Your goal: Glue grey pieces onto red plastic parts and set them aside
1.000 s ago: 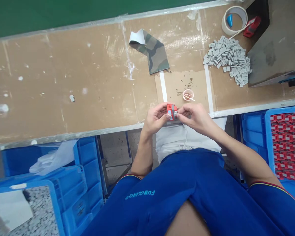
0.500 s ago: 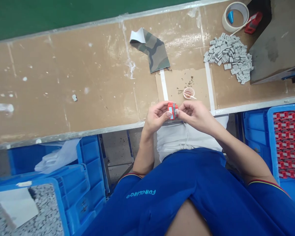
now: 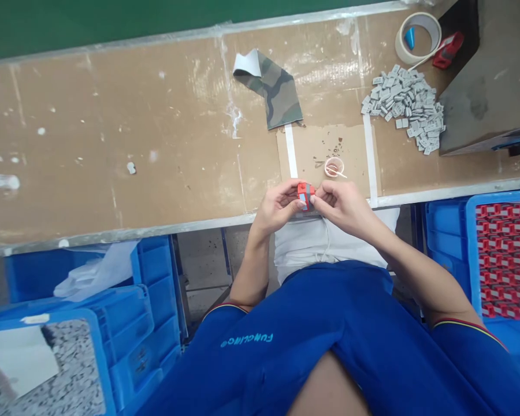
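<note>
Just over the table's front edge, my left hand (image 3: 278, 209) is closed around a small red plastic part (image 3: 304, 189) with a grey band and a pale-blue face. My right hand (image 3: 344, 203) has thumb and forefinger pinched at the part's right side; whether a tiny piece sits between those fingertips is hidden. Beyond the hands stands a small round cup (image 3: 333, 167) with reddish contents and a thin white stick in it. A pile of small light-grey plastic pieces (image 3: 405, 107) lies farther off to the right.
A folded camouflage-patterned piece (image 3: 281, 95) lies on the cardboard-covered table (image 3: 177, 144). At the back right are a tape roll (image 3: 399, 43), another red part (image 3: 448, 51) and a dark box (image 3: 489, 86). Blue crates flank me: grey pieces fill the left crate (image 3: 106, 352), rows of red parts the right one (image 3: 471, 254).
Both hands stay at the same spot with the red part, which has tilted slightly. My right fingertips have shifted a little on its side. The camera view has moved slightly.
</note>
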Action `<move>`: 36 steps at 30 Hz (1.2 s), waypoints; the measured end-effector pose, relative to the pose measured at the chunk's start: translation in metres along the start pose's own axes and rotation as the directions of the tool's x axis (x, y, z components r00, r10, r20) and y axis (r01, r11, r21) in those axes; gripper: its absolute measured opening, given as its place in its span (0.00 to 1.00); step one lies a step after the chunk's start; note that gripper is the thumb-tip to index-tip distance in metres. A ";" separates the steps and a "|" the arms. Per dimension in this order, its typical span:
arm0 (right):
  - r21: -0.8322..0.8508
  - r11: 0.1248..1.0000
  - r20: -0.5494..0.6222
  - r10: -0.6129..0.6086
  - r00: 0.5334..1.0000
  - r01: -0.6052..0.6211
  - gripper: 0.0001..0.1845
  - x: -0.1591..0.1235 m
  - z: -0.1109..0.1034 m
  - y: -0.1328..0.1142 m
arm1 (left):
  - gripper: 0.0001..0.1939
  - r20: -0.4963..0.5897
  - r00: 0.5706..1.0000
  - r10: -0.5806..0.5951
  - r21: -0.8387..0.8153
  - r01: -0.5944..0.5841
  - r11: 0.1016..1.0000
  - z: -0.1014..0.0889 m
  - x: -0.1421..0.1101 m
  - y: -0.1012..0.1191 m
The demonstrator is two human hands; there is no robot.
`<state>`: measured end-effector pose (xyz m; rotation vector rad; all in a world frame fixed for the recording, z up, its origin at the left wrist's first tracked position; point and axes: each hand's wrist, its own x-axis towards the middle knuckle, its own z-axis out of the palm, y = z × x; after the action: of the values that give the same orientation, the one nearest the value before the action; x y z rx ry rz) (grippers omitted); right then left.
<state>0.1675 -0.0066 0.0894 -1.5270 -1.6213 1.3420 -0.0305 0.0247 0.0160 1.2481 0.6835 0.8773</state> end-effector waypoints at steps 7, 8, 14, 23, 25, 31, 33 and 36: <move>-0.081 0.944 -0.239 -0.330 0.913 0.320 0.10 -0.032 0.007 -0.008 | 0.29 -0.115 0.990 0.076 -0.133 -0.091 0.987 0.018 -0.004 0.017; -0.110 0.928 -0.284 -0.373 0.883 0.357 0.15 -0.039 0.008 -0.009 | 0.29 -0.128 0.988 0.084 -0.176 -0.106 0.979 0.026 -0.007 0.020; -0.385 0.852 -0.443 -0.508 0.738 0.355 0.19 -0.083 -0.004 -0.024 | 0.24 -0.021 0.993 0.112 -0.253 -0.114 0.961 0.072 -0.009 0.046; -0.664 0.746 -0.537 -0.520 0.664 0.048 0.24 -0.147 -0.053 -0.047 | 0.15 0.361 0.909 0.207 -0.128 -0.172 0.977 0.120 0.041 0.090; -0.709 0.705 -0.552 -0.540 0.635 -0.017 0.22 -0.158 -0.064 -0.047 | 0.15 0.434 0.870 0.236 -0.138 -0.195 0.971 0.139 0.057 0.091; -0.557 0.802 -0.713 -0.329 0.619 -0.216 0.17 -0.192 -0.138 0.023 | 0.30 0.574 0.817 0.053 0.168 -0.181 0.969 0.185 0.093 0.090; -0.365 0.845 -0.832 -0.108 0.544 -0.391 0.16 -0.199 -0.183 0.068 | 0.25 0.578 0.815 -0.041 0.286 -0.156 0.946 0.187 0.101 0.090; -0.145 0.810 -0.908 0.119 0.402 -0.568 0.17 -0.195 -0.254 0.134 | 0.19 0.559 0.802 -0.210 0.426 -0.060 0.903 0.186 0.107 0.089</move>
<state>0.4895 -0.1340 0.1078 -2.3908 -0.9098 0.1049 0.1638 0.0293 0.1433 1.7692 0.4114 0.2177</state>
